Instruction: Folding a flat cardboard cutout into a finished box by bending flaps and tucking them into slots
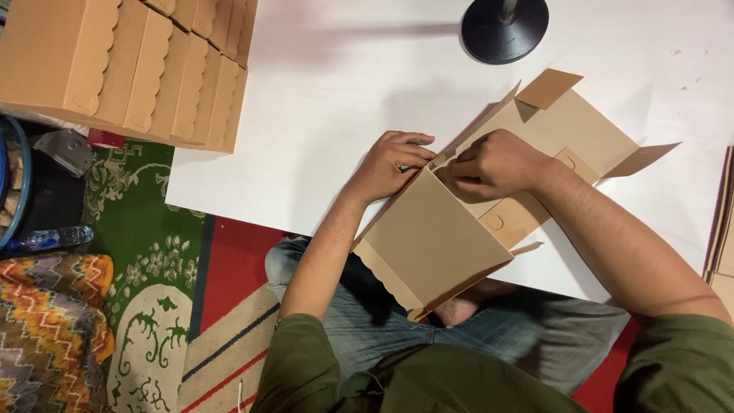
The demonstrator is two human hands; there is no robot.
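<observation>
Folding the brown cardboard box blank [489, 180] at the near edge of the white table [306, 115], the left hand [390, 164] pinches the raised panel's top corner while the right hand [493, 164], just beside it, has its fingers [459, 172] curled shut on a small flap over the blank's middle. Judging from this, the step goes best if the left hand holds the panel upright and steady, and the right presses the flap squarely along its crease.
</observation>
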